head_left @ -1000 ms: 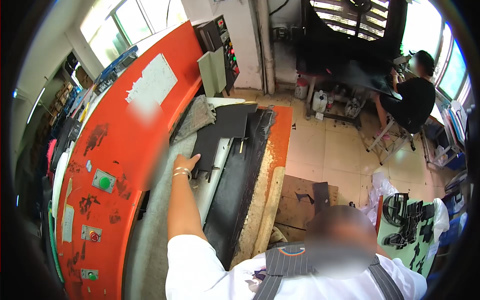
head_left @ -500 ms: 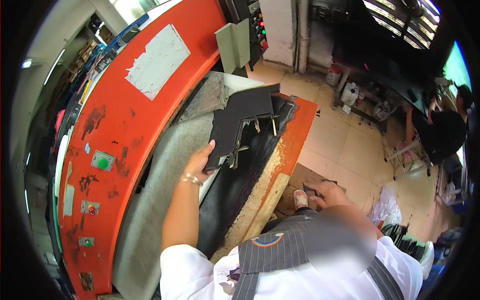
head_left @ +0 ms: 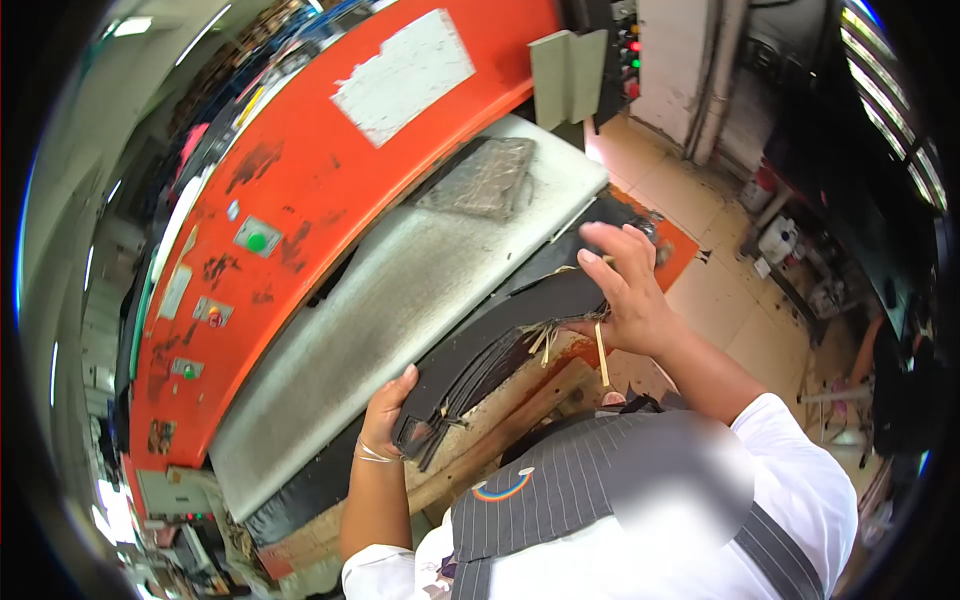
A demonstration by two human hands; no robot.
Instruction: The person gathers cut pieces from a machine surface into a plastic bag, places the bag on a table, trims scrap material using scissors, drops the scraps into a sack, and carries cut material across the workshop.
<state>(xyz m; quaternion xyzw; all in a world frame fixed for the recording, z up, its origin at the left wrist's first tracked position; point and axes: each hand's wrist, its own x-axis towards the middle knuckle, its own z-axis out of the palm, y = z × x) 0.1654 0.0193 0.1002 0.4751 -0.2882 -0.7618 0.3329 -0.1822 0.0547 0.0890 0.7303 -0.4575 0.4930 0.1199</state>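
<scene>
A curved black sheet with ragged thin strips hanging along its near edge is held up above the front ledge of a machine. My left hand grips its left end, thumb on top and the other fingers hidden beneath. At the sheet's right end is my right hand, its fingers spread apart and slightly blurred. Part of this hand is at the sheet's edge; whether it touches is hard to tell. A pale narrow strip dangles just below my right hand.
Behind the sheet lies a long whitish machine bed with a crumpled clear-plastic-like piece on it. The orange machine housing carries a green button and other controls. At right, a tiled floor and a dark bench.
The black sheet has come down and nearer to me, off the whitish bed. My right hand has risen from beside my body to the sheet's right end. The view has shifted.
</scene>
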